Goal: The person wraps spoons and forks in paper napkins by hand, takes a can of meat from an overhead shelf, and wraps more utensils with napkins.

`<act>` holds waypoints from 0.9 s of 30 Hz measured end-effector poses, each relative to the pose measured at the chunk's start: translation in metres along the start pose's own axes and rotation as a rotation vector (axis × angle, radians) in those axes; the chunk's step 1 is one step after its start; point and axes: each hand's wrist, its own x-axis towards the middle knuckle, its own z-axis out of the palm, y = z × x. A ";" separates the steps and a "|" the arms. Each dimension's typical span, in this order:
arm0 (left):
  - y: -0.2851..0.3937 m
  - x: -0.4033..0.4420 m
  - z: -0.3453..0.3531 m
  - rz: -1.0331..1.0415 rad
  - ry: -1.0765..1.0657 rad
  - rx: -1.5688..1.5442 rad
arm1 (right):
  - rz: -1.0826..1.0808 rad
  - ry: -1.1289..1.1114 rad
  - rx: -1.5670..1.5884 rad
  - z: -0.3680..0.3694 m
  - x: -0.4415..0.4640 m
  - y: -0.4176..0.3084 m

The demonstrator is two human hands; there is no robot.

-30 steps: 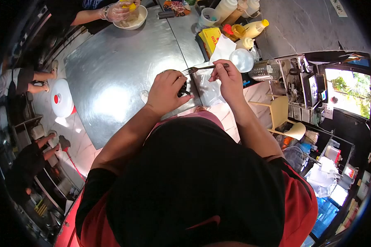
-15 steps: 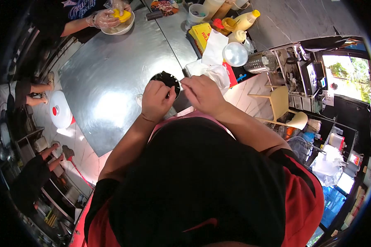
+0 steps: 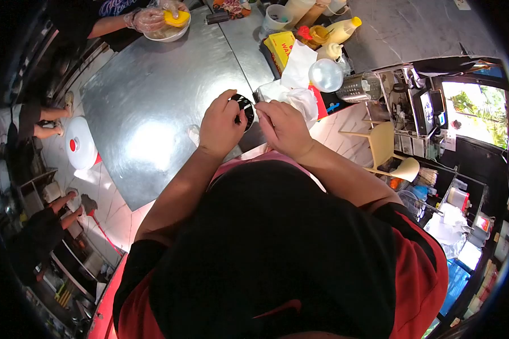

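A round container with black contents stands on the metal table, close to its front edge. My left hand is curled around the container's left side and hides part of it. Just right of the container, my right hand is closed with fingertips pinched together. A thin dark piece shows at those fingertips; the rest of it is hidden. Crumpled white paper lies right behind my right hand, next to a clear round lid or bowl.
A co-worker's gloved hands hold a yellow item over a white bowl at the back left. A yellow box, bottles and a perforated metal cylinder stand at the back right. A chair is at the right.
My right hand has come down and left from its raised position with the fork, whose tines no longer show. My left hand has shifted slightly on the container. The co-worker's hands moved at the bowl.
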 end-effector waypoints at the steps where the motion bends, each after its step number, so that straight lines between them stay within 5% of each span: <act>1: 0.001 0.001 -0.001 -0.001 -0.001 0.006 | 0.009 0.001 -0.011 0.002 -0.001 0.000; 27: 0.008 0.003 -0.002 -0.058 -0.006 0.040 | -0.005 0.062 -0.044 0.006 -0.010 -0.006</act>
